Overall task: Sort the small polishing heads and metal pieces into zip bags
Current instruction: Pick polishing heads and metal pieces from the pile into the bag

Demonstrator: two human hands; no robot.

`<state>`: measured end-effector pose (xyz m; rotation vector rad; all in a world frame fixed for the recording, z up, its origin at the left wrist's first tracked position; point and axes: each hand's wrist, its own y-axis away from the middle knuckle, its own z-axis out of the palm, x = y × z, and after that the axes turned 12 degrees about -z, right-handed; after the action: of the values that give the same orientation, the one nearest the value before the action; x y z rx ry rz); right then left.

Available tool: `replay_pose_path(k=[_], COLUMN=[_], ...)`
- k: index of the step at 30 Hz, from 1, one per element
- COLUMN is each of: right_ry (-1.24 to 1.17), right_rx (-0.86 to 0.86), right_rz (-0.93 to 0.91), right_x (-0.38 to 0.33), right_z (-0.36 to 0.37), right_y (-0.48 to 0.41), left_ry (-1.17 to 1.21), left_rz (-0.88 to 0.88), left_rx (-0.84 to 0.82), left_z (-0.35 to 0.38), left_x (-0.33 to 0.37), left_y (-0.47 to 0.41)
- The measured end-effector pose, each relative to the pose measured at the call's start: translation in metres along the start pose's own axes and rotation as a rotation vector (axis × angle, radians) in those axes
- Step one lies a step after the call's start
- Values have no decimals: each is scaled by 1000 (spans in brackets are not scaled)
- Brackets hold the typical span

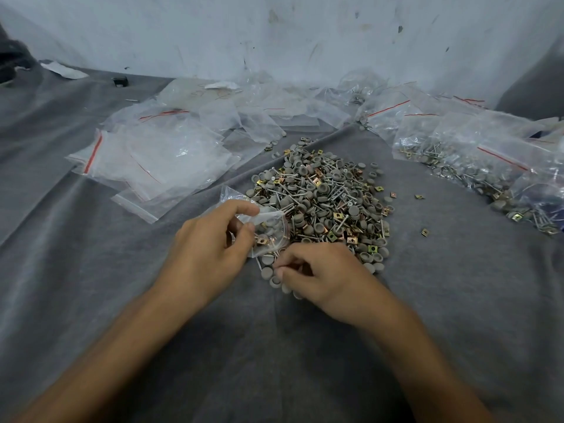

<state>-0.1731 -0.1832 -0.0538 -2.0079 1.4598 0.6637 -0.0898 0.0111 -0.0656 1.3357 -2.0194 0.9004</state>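
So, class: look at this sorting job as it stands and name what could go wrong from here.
1. The small zip bag, pinched by the left hand, sits crumpled right against the mixed pile; pieces could slide back out or stray ones slip in.
2. A few loose metal squares already lie apart on the grey cloth; they may get overlooked.

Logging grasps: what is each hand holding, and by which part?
Left hand pinches the small zip bag by its left side. Right hand curls at the pile; its hold cannot be told.
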Motion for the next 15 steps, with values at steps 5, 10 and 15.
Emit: replay_pose_path(k=[5,10,15], right_ry=[-225,-213,-250], right_rx=[202,360,266], right_rz=[-28,-32,-57], right_x=[1,1,3], right_z=[-6,6,4], right_y=[0,-19,-17], left_ry=[-14,-11,-10], left_rz=[8,8,7], left_rx=[7,8,9], left_z=[-1,0,0], left_x=[0,0,0], left_y=[0,1,0])
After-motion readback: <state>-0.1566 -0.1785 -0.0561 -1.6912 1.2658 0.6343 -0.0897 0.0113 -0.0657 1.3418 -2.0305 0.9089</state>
